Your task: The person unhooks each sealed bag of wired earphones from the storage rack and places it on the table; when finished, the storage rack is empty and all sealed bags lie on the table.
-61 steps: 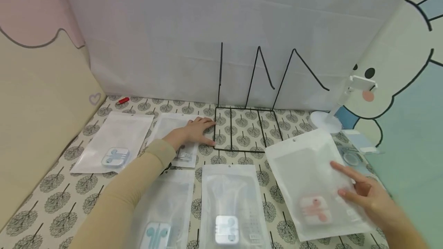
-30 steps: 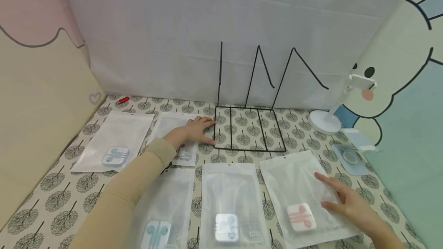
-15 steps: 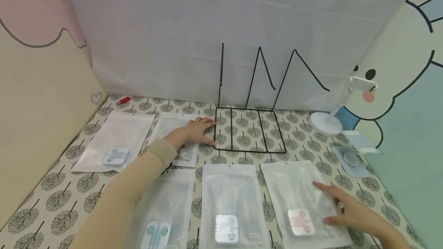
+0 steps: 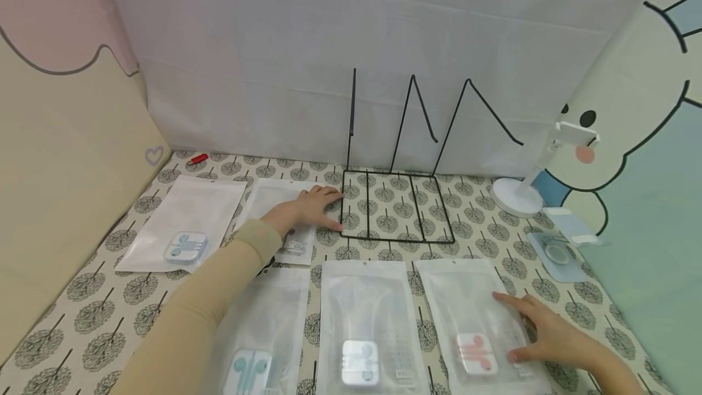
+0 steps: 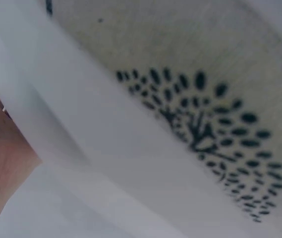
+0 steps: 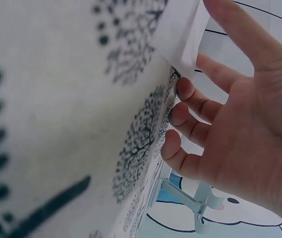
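Note:
My right hand [image 4: 548,331] touches the right side of a frosted zip pouch [image 4: 450,285] holding pink-and-white boxed earphones [image 4: 477,353]. Its thumb and forefinger stand apart over the pouch, while the other fingers bend in the right wrist view. My left hand [image 4: 312,207] rests, fingers spread, at the left side of a black wire rack [image 4: 397,240]. Under that arm lies a smaller pouch [image 4: 263,197], partly covered. Beside the pink one lies a pouch [image 4: 362,285] with pale blue boxed earphones [image 4: 359,363], and left of it another pouch [image 4: 274,297] with teal earphones [image 4: 247,373].
Far left lies one more pouch [image 4: 205,206] with blue earphones [image 4: 186,247]. A red pen-like item [image 4: 198,158] sits at the back left. To the right stand a white phone stand [image 4: 517,197] and a flat translucent blue item [image 4: 559,258]. Fabric walls surround the patterned cloth.
My right hand has lowered the pink earphone pouch onto the cloth and turned it straighter, in line with the pouch beside it. My left hand has stayed at the rack.

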The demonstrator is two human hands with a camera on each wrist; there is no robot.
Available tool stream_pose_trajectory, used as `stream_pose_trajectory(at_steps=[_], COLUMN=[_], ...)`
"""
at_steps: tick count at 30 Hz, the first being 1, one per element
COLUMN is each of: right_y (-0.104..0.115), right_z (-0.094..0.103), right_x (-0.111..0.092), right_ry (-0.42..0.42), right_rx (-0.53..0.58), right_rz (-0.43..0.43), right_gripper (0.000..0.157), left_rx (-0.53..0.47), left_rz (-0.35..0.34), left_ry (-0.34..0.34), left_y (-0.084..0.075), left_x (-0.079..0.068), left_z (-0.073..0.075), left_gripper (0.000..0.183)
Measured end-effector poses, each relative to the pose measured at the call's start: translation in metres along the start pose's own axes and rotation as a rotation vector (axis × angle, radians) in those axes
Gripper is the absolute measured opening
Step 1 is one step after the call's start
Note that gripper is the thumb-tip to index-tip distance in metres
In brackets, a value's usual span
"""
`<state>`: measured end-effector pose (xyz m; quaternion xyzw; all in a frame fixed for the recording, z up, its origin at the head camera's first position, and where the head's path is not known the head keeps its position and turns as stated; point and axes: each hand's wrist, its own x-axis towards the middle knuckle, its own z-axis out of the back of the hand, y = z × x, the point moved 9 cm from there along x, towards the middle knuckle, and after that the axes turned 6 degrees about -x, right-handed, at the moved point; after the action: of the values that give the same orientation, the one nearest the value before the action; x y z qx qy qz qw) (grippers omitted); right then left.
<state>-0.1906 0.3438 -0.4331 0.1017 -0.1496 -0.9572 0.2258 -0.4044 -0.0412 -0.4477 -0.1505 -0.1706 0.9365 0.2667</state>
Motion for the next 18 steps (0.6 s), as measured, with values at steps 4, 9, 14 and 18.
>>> stream_pose_trajectory(at_steps=[4,9,14,18], right_y=[-0.001,-0.004,0.007,0.023], right_z=[-0.002,0.007,0.04,0.07], right_x=[0.002,0.01,0.029,0.048], right_ry=[0.03,0.114,0.076,0.01], right_rx=[-0.024,-0.008,-0.022,-0.057], right_rz=[0.027,-0.015,-0.015,0.017], right_gripper=[0.094,0.099,0.1,0.099], left_rx=[0.0,-0.001,-0.023,-0.1], left_rz=[0.0,0.002,0.011,0.026], left_ry=[0.008,0.013,0.017,0.006], left_y=[-0.002,-0.001,0.003,0.006], left_x=[0.0,0.001,0.002,-0.003], left_z=[0.0,0.001,-0.001,0.004], left_gripper=[0.096,0.096,0.095,0.096])
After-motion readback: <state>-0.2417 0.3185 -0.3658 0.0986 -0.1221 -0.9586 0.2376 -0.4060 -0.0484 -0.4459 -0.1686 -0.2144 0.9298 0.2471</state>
